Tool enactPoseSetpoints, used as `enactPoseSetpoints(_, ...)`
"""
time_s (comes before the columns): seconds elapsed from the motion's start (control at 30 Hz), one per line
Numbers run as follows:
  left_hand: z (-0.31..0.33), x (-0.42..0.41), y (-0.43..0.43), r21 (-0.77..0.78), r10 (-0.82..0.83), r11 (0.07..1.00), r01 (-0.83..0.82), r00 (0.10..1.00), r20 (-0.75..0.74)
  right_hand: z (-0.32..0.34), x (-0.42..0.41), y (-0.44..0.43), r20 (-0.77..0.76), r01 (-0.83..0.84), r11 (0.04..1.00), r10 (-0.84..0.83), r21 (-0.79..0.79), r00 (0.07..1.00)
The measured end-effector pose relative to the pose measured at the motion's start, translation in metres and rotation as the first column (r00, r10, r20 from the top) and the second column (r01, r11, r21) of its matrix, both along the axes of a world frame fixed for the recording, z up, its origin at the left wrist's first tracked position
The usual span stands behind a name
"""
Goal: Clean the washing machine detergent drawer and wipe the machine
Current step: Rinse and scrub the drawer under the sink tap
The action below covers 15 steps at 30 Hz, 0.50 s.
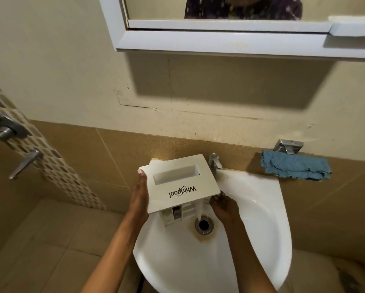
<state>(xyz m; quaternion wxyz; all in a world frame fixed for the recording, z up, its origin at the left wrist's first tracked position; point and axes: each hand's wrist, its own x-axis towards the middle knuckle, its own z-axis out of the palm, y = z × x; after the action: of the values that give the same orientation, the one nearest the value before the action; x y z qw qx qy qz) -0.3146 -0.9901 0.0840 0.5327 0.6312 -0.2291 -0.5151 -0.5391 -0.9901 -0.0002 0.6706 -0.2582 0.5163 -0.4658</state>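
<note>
The white detergent drawer (178,182), its front panel printed with a brand name and facing up, hangs over the white corner sink (259,212). My left hand (139,196) holds its left edge, thumb on top. My right hand (225,206) grips the lower right corner of the drawer, fingers curled under it. Water runs from the drawer's underside down toward the drain (203,225). The drawer's compartments point down into the basin and are mostly hidden.
A chrome tap (215,162) stands at the back of the sink, just right of the drawer. A blue cloth (294,168) hangs on a wall fitting to the right. A mirror cabinet (230,39) juts out overhead. Shower handles (6,127) sit on the left wall.
</note>
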Motion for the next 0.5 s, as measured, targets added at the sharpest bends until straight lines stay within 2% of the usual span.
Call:
enactPoseSetpoints(0.03,-0.001,0.0,0.0,-0.012,-0.011,1.0,0.011,1.0,-0.003,-0.003,-0.007,-0.01,0.241,0.097,0.99,-0.119,0.103,0.963)
enactPoseSetpoints(0.07,-0.001,-0.001,0.0,-0.018,-0.018,1.0,0.018,1.0,-0.007,-0.002,-0.009,-0.018,0.346,0.157,0.976,-0.202,0.153,0.916)
enactPoseSetpoints(0.13,-0.001,-0.003,-0.001,-0.018,-0.021,1.0,0.021,1.0,-0.005,0.015,-0.015,-0.027,0.545,0.274,0.951,-0.309,0.146,0.78)
enactPoseSetpoints(0.23,0.002,-0.008,-0.002,-0.001,-0.041,0.999,0.041,0.999,-0.024,0.062,-0.025,-0.033,0.762,0.264,0.964,-0.138,-0.044,0.633)
enactPoseSetpoints(0.33,0.005,-0.016,-0.002,0.009,-0.086,0.996,0.086,0.996,-0.033,0.1,-0.015,-0.048,0.817,0.255,0.956,-0.03,-0.144,0.576)
enactPoseSetpoints(0.37,0.007,-0.019,-0.002,0.018,-0.104,0.994,0.105,0.994,-0.033,0.111,-0.004,-0.055,0.778,0.234,0.959,-0.023,-0.161,0.628)
enactPoseSetpoints(0.43,0.009,-0.024,-0.004,0.014,-0.134,0.991,0.135,0.991,-0.027,0.125,0.028,-0.064,0.549,0.165,0.973,-0.049,-0.164,0.834)
enactPoseSetpoints(0.47,0.01,-0.026,-0.006,0.013,-0.137,0.99,0.138,0.99,-0.015,0.129,0.045,-0.064,0.323,0.111,0.972,-0.039,-0.206,0.945)
enactPoseSetpoints(0.5,0.012,-0.028,-0.007,0.015,-0.137,0.99,0.137,0.99,-0.013,0.127,0.062,-0.061,0.027,0.013,0.961,-0.005,-0.276,1.0)
